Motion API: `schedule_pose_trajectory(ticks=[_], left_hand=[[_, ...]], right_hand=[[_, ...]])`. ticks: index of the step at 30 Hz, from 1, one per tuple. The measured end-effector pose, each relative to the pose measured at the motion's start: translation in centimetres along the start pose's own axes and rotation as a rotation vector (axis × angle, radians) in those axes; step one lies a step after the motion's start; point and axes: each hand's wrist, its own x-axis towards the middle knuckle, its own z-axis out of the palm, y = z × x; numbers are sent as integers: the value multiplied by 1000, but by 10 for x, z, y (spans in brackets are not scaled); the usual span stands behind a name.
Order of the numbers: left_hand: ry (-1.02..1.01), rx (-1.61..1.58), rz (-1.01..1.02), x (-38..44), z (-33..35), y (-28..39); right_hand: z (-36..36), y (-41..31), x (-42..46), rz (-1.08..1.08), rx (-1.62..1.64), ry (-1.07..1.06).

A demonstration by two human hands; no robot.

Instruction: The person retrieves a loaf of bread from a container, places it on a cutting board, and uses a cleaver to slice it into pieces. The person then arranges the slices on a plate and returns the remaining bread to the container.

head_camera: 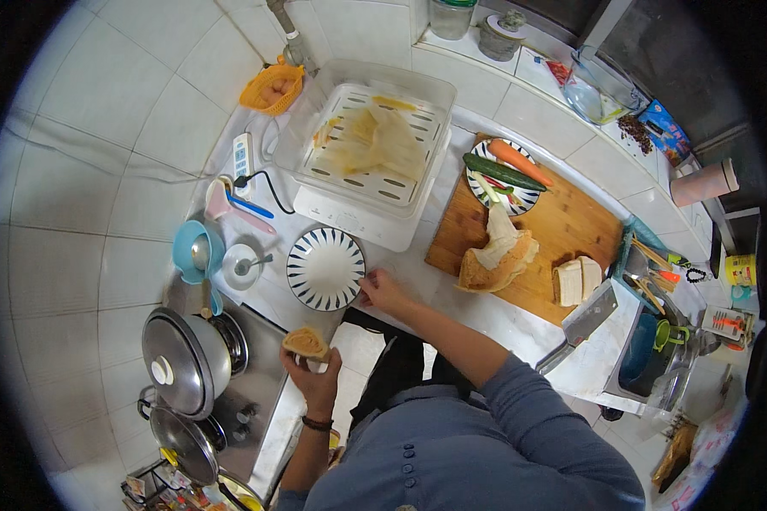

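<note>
My left hand [313, 383] grips a thick rolled piece of layered, tan food [305, 343] near the counter's front edge, its spiral end facing up. To its upper right, my right hand [385, 295] pinches the right rim of a white plate [326, 269] with dark blue strokes around its border. The plate rests on the marble-patterned counter. Behind it, a clear plastic steamer basket [364, 144] holds crumpled pale sheets of food [387, 144] with yellow stains. A folded tan sheet [498, 259] lies on the wooden cutting board [569, 198] to the right.
A cleaver [588, 319] lies at the board's front right corner, beside cut pale blocks [576, 281]. Cucumber [505, 172] and carrot [518, 161] rest on another plate. At left are a blue bowl [182, 255], a small white bowl [233, 276], a power strip [243, 160] and lidded pots [179, 364] on the stove.
</note>
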Motion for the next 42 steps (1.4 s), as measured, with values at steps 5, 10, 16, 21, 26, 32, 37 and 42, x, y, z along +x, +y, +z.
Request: schedule_pose_trajectory(ticks=[5, 10, 16, 21, 26, 32, 37, 42], left_hand=[[48, -44, -41, 7, -31, -8], [93, -86, -13, 27, -43, -4], [31, -153, 94, 52, -17, 14], [-130, -180, 116, 52, 31, 32], [-303, -282, 137, 37, 83, 60], [-453, -298, 194, 18, 121, 94], [-505, -291, 266, 15, 130, 88], [-518, -246, 171, 8, 122, 82]], right_hand=[[35, 23, 40, -281, -332, 299], [13, 32, 6, -170, -47, 166], [-88, -15, -137, -242, 323, 198], [-160, -30, -249, -349, 332, 488], [-205, -20, -332, -375, 344, 764], [-266, 30, -392, -233, 103, 1072], [-326, 55, -426, -375, 842, 1294], [-391, 141, -449, 229, 38, 1748]])
